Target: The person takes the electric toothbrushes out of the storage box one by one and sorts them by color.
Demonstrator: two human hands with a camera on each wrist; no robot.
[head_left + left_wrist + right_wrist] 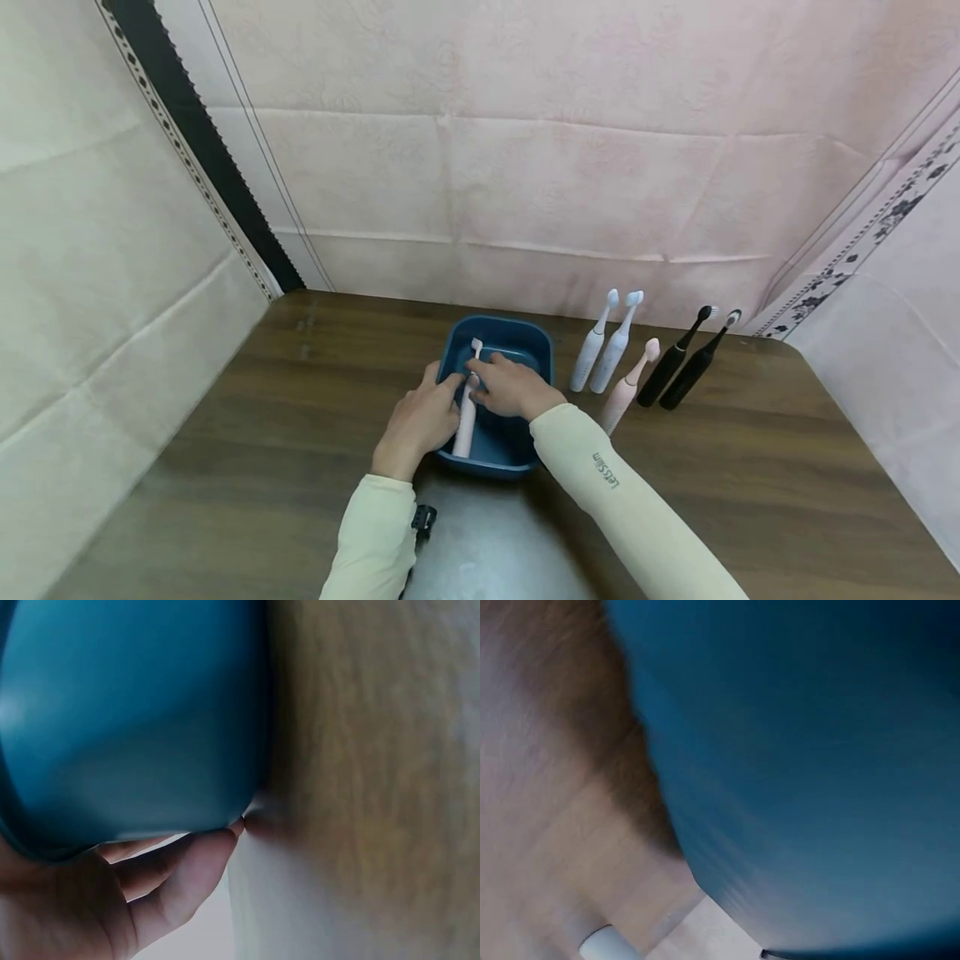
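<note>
A dark blue plastic bin [491,468] stands on the wooden table with a pale pink electric toothbrush [465,427] inside. The toothbrush lies lengthwise along the left side, its head toward the far end. My left hand [417,422] grips the bin's left side, thumb over the rim. In the left wrist view, the fingers [199,870] of that hand lie against the outer wall. Reaching over the bin from the right, my right hand [512,388] pinches the toothbrush around its neck. The right wrist view is mostly filled by the bin's wall [795,780].
Right of the bin lie two light blue electric toothbrushes [588,357], a pink one [621,402] and two black ones [663,375]. A grey area [495,542] is in front of the bin. Pale cloth [525,183] hangs behind and at both sides of the table [300,467].
</note>
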